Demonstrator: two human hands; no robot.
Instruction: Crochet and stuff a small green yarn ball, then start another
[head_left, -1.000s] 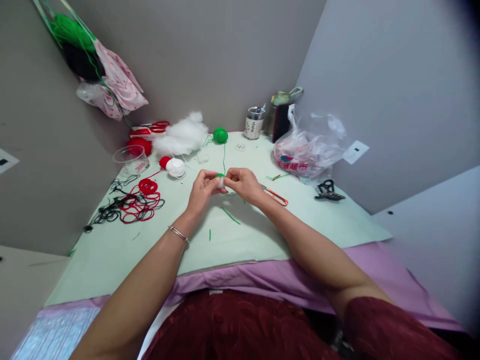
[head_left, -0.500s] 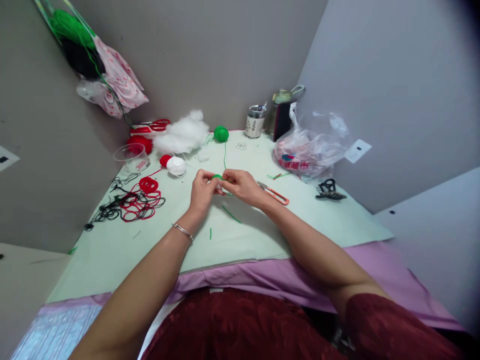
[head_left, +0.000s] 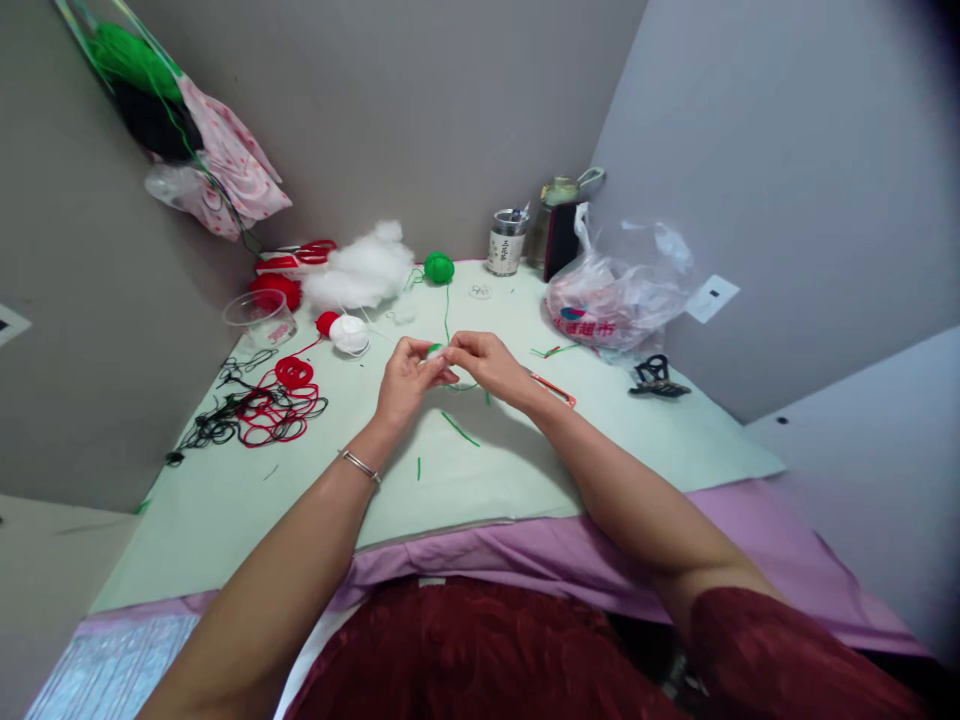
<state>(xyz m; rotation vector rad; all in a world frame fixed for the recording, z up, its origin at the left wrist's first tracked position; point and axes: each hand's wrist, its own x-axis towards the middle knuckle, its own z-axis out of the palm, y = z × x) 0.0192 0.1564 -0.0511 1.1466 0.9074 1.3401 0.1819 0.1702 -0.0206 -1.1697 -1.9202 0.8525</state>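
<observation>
My left hand [head_left: 409, 378] is closed around a small green-and-white yarn piece [head_left: 436, 351], mostly hidden by the fingers. My right hand [head_left: 489, 365] pinches at the same piece from the other side; its fingertips meet those of the left. A green strand runs from the piece back to a green yarn ball [head_left: 439, 268] near the wall. Another green strand hangs in a loop below the hands. Partly behind my right wrist lie orange-handled thread snips [head_left: 556, 388]. Cut green yarn bits [head_left: 460, 429] lie on the table in front of the hands.
At the left are tangled red and black yarn [head_left: 255, 405], a clear plastic cup [head_left: 262, 322], white stuffing [head_left: 364, 268] and a white yarn ball [head_left: 349, 335]. Rightward stand a pen tin [head_left: 506, 245], a plastic bag [head_left: 611, 300] and a black hair claw [head_left: 658, 378].
My right hand has shifted slightly up and over the yarn piece, its wrist now covering more of the snips. Less green shows between the fingers. The whole view has moved slightly.
</observation>
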